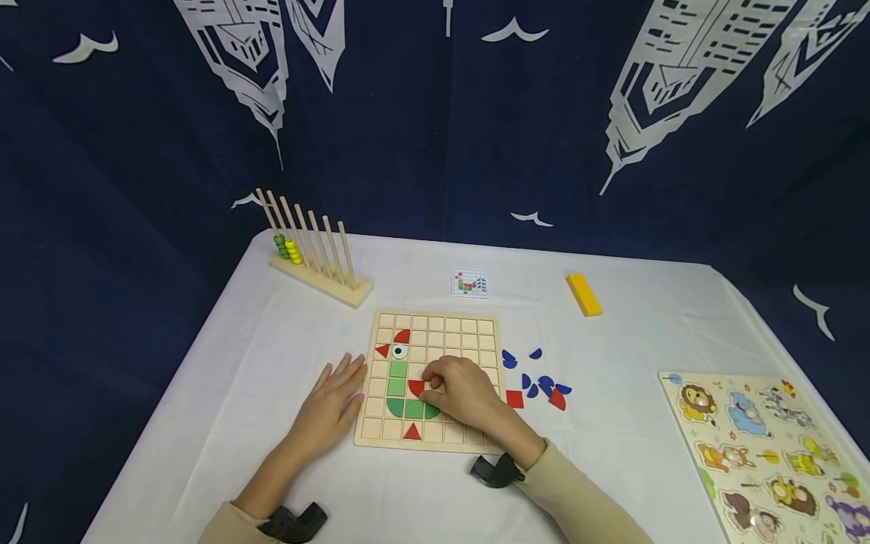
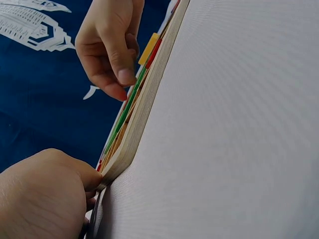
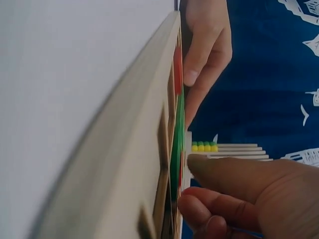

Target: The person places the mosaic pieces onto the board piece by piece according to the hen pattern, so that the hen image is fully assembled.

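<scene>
1. While right hand (image 1: 462,393) pinches a red piece (image 1: 417,387) mid-board, left hand (image 1: 331,408) rests flat, fingers straight, against the grid board's (image 1: 435,326) left edge.
2. Risk: knuckles may nudge the green pieces (image 1: 397,387) beside it.
3. Spare blue pieces (image 1: 540,384) lie off the board's right edge.

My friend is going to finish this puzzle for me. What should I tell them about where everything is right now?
Left hand: flat on the table, fingers against the left edge of the wooden grid board.
Right hand: pinching a red piece at the middle of the board.
Done: red pieces, an eye tile, green pieces and a red triangle sit in the grid.
Left: blue pieces and two red pieces lie loose to the right of the board. The pattern card lies behind the board.
</scene>
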A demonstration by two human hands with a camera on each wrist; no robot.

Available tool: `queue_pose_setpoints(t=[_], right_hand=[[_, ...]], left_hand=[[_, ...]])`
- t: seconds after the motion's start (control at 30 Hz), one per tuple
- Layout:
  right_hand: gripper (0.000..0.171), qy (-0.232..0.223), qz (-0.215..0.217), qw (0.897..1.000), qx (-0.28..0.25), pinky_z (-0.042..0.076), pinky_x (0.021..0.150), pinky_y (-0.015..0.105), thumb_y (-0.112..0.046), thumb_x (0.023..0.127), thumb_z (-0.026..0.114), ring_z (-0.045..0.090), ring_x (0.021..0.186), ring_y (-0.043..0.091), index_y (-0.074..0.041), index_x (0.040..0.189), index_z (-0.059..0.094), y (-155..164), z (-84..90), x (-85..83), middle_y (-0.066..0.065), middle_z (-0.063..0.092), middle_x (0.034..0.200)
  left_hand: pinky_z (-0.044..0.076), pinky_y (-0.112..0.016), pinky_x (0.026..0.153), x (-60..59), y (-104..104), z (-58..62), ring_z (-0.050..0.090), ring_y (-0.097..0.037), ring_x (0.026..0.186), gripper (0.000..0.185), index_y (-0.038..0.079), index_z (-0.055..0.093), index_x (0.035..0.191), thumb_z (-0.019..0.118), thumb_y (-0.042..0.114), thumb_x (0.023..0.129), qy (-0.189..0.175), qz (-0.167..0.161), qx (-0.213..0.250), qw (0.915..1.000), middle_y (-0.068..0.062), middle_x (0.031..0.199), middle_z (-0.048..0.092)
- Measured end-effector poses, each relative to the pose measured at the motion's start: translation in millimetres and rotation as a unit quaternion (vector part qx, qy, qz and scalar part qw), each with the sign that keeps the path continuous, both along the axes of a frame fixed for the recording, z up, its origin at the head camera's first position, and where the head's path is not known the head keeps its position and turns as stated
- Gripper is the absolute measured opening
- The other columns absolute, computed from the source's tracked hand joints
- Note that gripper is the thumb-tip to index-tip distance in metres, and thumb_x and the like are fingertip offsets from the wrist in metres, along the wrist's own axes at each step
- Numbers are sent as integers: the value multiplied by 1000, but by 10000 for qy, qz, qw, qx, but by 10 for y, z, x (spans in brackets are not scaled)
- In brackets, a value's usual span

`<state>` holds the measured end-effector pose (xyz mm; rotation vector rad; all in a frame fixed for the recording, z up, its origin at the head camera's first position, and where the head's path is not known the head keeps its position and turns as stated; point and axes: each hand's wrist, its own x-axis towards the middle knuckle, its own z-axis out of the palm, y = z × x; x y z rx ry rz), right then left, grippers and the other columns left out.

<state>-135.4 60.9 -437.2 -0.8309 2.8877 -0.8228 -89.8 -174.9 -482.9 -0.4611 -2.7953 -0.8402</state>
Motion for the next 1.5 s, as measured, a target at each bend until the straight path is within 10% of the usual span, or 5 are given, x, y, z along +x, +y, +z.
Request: queue_pose_setpoints(t=[0.8,1.5], right_hand=[[23,663,-915,9879,-1066,35,43,16,-11,70,74,41,52,4,-8,91,66,1137,39,139,-10,55,71],[29,-408,-1581,9823,-920,34,44,17,-11,65,78,43,53,6,-10,92,67,1350,-207,195,-3,59,72]], left_hand=[[17,-49,106,3,1,-19,29,-29,130,45,-1,47,126,56,11,84,203,-53,-71,9998,-11,137,40],[14,-47,108,3,-6,-12,26,-25,132,45,1,45,129,54,12,86,7,-30,-161,9999,-8,139,37]])
